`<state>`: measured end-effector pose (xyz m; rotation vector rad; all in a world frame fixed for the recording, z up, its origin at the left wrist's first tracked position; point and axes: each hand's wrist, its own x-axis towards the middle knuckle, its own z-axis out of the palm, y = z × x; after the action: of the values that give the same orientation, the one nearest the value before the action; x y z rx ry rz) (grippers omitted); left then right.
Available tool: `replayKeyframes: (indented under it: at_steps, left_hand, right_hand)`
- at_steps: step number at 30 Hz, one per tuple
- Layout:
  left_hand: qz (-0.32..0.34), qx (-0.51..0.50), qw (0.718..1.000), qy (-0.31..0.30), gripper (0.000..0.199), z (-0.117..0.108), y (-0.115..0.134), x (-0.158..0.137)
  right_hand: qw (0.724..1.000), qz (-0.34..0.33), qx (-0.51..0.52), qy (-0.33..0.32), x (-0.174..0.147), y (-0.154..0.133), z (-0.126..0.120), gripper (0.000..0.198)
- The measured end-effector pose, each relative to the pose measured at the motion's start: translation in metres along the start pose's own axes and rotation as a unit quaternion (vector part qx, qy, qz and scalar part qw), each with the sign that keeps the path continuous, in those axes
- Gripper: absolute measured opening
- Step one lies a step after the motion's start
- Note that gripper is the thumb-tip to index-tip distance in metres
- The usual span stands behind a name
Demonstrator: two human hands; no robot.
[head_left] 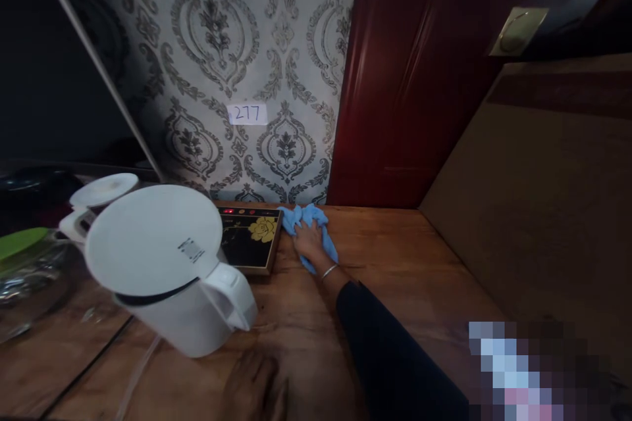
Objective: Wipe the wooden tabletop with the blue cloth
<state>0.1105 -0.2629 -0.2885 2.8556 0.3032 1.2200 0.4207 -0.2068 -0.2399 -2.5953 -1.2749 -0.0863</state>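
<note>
Your right hand (310, 241) presses the blue cloth (309, 223) flat on the worktop (395, 256), fingers together over it, at three o'clock of the black tray (249, 237); your left hand is unseen.

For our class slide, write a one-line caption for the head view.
A right hand presses a blue cloth on a wooden table, beside a white kettle.

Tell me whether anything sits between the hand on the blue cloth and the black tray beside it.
Nothing visible does. The right hand presses the blue cloth on the wooden table, and the cloth's left edge already meets the black tray. The white kettle stands nearer the camera, off that line.
</note>
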Motion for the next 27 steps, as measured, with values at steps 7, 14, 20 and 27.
replayKeyframes:
  at_steps: [7, 14, 20, 27]
  left_hand:
    - [-0.049, -0.064, 0.994, -0.072, 0.008, -0.014, 0.008, 0.011]
    - [-0.035, -0.066, 0.996, -0.050, 0.024, -0.012, 0.002, 0.014]
    - [0.007, -0.070, 0.997, -0.035, 0.046, -0.006, -0.009, 0.016]
    - [-0.009, -0.113, 0.992, -0.058, 0.050, -0.001, -0.013, 0.026]
  right_hand:
    - [0.997, -0.064, 0.029, -0.029, -0.059, -0.020, -0.013, 0.035]
    - [0.990, -0.123, 0.047, -0.055, -0.167, -0.040, -0.023, 0.038]
    - [0.974, -0.206, 0.088, -0.023, -0.272, -0.060, -0.027, 0.037]
    - [0.995, -0.071, 0.076, -0.011, -0.331, 0.013, -0.044, 0.038]
